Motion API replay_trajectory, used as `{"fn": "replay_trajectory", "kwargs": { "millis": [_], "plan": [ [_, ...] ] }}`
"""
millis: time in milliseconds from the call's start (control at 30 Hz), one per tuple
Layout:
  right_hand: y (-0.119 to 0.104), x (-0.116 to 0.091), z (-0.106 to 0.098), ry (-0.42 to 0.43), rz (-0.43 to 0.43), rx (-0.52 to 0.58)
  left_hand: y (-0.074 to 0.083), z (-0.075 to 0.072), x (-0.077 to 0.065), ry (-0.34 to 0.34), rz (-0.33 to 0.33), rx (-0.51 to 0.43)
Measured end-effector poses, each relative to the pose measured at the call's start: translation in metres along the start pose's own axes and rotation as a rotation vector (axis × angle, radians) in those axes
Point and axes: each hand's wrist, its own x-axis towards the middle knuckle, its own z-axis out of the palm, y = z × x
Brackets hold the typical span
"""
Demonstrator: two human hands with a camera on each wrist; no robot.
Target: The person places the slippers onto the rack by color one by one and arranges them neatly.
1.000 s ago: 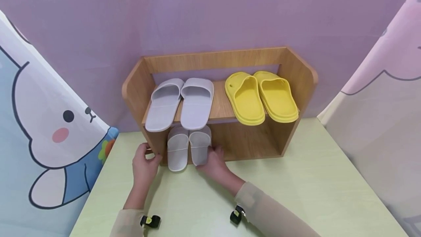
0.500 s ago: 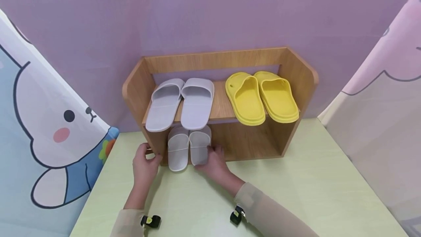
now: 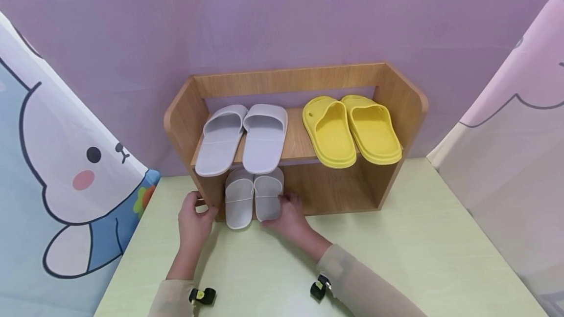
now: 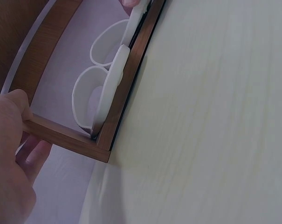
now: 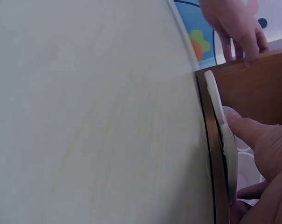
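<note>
A wooden two-tier shoe rack stands on the pale table. On its lower shelf, at the left, lie two light grey slippers side by side, the left slipper and the right slipper, toes inward. My right hand pinches the right slipper, thumb near its heel end and fingers along its outer side. The thumb lies over that slipper's sole in the right wrist view. My left hand grips the rack's left side panel near the bottom, thumb in front and fingers behind, as the left wrist view also shows.
On the upper shelf sit another grey pair of slippers at left and yellow clogs at right. A purple cloth hangs behind the rack, with printed cloths at both sides. The pale table extends in front.
</note>
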Motion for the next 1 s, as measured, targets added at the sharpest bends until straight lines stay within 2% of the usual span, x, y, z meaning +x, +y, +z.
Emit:
{"fn": "replay_trajectory", "kwargs": {
  "millis": [367,533,700,833,900,1000],
  "plan": [
    [0.006,-0.004,-0.021,-0.039,0.009,0.085,0.0,-0.002,0.0,-0.02,-0.018,0.017],
    [0.011,-0.013,-0.041,-0.067,0.053,0.13,0.0,-0.003,0.001,-0.014,-0.032,0.017],
    [0.022,-0.03,-0.067,-0.079,0.072,0.12,-0.001,-0.004,0.0,-0.04,-0.052,-0.016],
    [0.042,-0.051,-0.1,-0.062,0.001,0.054,-0.002,-0.012,-0.004,-0.1,-0.041,-0.025],
    [0.059,-0.064,-0.119,-0.037,-0.063,0.01,-0.002,-0.019,-0.007,-0.147,-0.015,0.014],
    [0.086,-0.084,-0.152,0.0,-0.153,-0.056,-0.003,-0.036,-0.009,-0.214,0.051,0.12]
  ]
}}
